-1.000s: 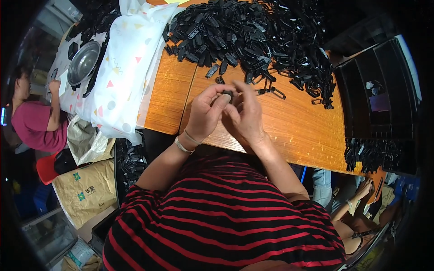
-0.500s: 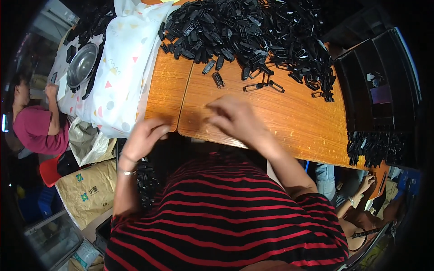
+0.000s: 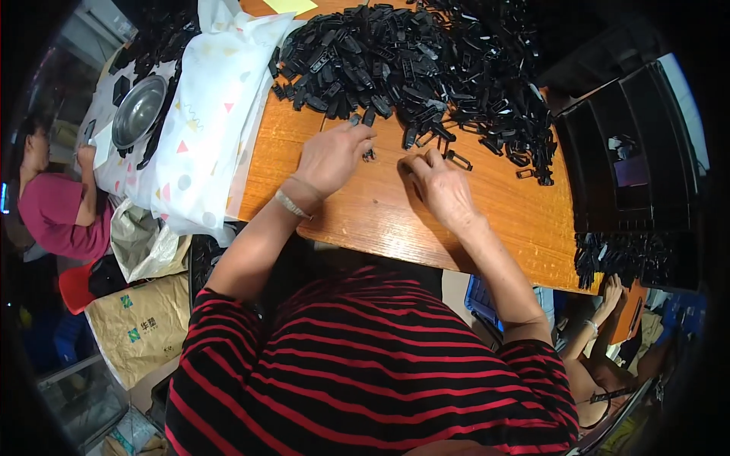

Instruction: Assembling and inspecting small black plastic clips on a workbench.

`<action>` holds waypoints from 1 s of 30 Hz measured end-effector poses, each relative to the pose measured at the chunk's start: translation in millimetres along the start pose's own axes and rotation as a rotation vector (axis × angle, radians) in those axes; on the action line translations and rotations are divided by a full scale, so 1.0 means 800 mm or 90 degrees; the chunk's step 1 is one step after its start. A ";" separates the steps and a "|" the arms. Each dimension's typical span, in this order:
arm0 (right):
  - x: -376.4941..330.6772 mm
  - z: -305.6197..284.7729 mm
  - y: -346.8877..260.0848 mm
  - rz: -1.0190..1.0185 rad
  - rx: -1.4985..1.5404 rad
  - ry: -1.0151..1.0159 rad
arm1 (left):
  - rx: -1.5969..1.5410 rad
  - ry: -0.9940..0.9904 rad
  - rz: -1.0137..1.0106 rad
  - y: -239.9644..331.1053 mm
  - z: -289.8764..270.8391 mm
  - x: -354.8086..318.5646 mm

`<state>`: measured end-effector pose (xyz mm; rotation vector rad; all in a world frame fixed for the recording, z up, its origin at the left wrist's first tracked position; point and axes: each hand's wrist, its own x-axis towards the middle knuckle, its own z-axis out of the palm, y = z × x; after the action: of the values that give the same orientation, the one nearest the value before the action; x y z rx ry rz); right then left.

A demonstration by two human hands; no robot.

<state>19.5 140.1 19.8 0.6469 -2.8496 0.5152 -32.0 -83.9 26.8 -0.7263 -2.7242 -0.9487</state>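
Left hand (image 3: 331, 159): fingers bent over a small black plastic part (image 3: 369, 155), grip unclear | right hand (image 3: 443, 186): fingers curled, contents hidden, near an oblong black frame (image 3: 459, 159) | parts: on wooden tabletop (image 3: 380, 216), before black heap (image 3: 365, 64) | step: apparently picking up; next move calls for precise fingertip pinches

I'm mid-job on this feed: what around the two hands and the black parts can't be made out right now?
All in the head view:
- Whether the left hand grips a part: the hand itself covers its grasp.
- Whether the right hand holds anything: its curled shape hides the palm side.
- The lower layers of the black pile: its top layer covers them.
- The pile's far end: cut off by the picture's top edge.
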 end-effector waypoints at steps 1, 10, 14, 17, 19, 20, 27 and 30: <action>-0.004 0.004 -0.001 0.009 0.018 -0.002 | 0.023 -0.046 -0.030 -0.001 0.006 0.006; -0.012 0.014 -0.003 0.066 0.060 0.091 | 0.027 -0.022 -0.065 0.007 0.020 0.007; -0.016 0.004 0.001 0.066 0.040 0.083 | -0.335 0.054 -0.162 -0.011 0.031 -0.006; -0.027 -0.006 0.003 0.052 0.111 0.049 | -0.699 0.037 -0.314 -0.003 0.023 -0.014; -0.029 -0.006 0.006 0.054 0.094 0.029 | -0.727 0.021 -0.337 0.002 0.019 -0.017; -0.028 -0.008 0.005 0.058 0.076 0.011 | -0.756 0.004 -0.360 0.004 0.018 -0.019; 0.010 -0.018 -0.056 0.110 0.391 0.229 | -0.812 0.005 -0.296 0.033 0.005 -0.027; 0.020 -0.013 -0.065 0.107 0.423 0.249 | -0.817 0.027 -0.248 0.040 0.002 -0.029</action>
<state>29.2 93.6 48.9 0.3322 -2.3426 1.4642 4.2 -70.1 35.6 -0.2351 -1.9323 -2.7623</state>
